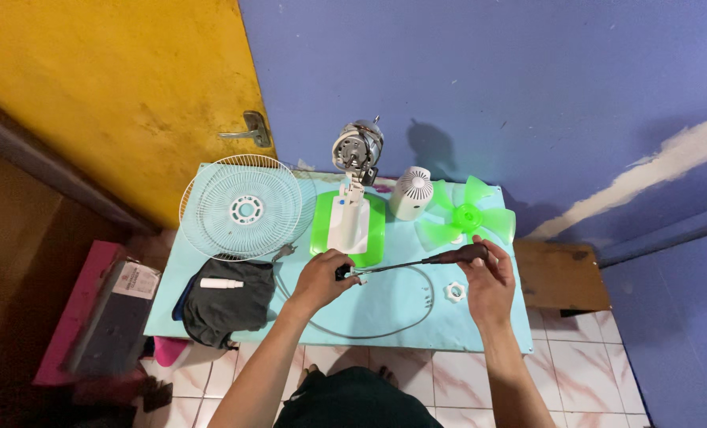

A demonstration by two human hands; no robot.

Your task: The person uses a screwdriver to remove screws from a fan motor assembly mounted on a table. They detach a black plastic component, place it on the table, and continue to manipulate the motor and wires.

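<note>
My right hand grips the dark handle of a screwdriver, whose shaft points left. Its tip meets a small dark part pinched in my left hand. Both hands hover over a light blue table. Just behind them stands a fan base, green and white, with the bare metal motor on its neck. A green fan blade lies by my right hand, and a white nut rests below it.
A white wire fan grille lies at the table's left, a white motor cover at the back. A dark cloth with a white tube sits front left. A grey wire ring loops near the front edge. Pink box on the floor left.
</note>
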